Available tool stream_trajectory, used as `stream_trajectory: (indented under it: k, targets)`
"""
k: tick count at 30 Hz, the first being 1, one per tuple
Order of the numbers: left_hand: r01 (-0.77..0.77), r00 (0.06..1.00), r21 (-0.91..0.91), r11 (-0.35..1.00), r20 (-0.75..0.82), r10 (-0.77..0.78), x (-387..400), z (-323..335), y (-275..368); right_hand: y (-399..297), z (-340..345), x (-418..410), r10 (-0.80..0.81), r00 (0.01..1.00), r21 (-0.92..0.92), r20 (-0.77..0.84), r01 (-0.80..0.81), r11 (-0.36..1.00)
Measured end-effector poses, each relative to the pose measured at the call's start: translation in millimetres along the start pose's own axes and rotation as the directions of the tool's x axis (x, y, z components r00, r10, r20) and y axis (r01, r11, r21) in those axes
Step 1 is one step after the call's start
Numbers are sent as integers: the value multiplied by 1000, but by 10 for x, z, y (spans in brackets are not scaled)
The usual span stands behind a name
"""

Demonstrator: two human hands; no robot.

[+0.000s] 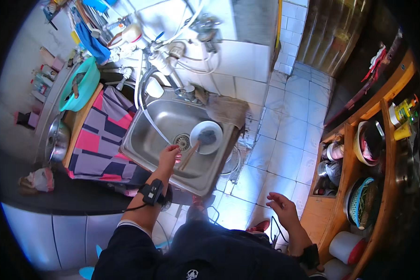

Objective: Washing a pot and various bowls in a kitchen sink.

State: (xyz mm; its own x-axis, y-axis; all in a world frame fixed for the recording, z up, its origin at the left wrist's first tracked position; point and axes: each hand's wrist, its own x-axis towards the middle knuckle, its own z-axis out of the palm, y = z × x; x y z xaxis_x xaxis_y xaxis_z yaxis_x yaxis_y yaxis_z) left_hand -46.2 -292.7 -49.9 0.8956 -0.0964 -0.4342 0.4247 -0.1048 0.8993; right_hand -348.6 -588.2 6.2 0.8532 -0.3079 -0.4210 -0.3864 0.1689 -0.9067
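My left hand (170,157) is over the near side of the stainless steel sink (154,129), its fingers closed at the lower end of a thin white hose (156,127) that comes down from the taps. Beside the drain strainer (182,141) sits a white bowl (215,146) with a dark scouring pad (207,136) in it. A pair of wooden chopsticks (190,156) leans from the bowl towards the sink floor. To the right of the sink, over the tiled floor, my right hand (281,206) hangs with bent fingers apart and nothing in it.
A brown rag (227,108) hangs over the sink's back right corner. Left of the sink lies a patterned cloth (101,134), with a turquoise basin (87,89) and a steel pot (58,140) near it. Wooden shelves (346,154) with bowls and baskets stand at the right.
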Motion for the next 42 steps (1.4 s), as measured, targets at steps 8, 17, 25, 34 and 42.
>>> stream_trajectory:
  k: [8, 17, 25, 34, 42]
  targets:
    - [234, 671, 602, 763, 469, -575, 862, -63, -580, -395, 1694, 1314, -69, 997, -260, 33, 75, 963]
    - [406, 719, 339, 849, 455, -526, 1123, 185, -352, 21, 2208, 2567, -228, 973, -751, -38, 123, 649]
    - [297, 767, 543, 785, 354, -535, 1205, -77, -388, 526, 2560, 2895, -139, 979, -721, 149, 204, 662]
    - [552, 696, 231, 801, 402, -595, 1199, -853, -227, 396, 3058, 2890, 2, 1000, -651, 13, 7, 759]
    - [524, 504, 519, 676, 451, -736, 1296, -981, -356, 251, 3142, 2702, -70, 903, -445, -425, -141, 884]
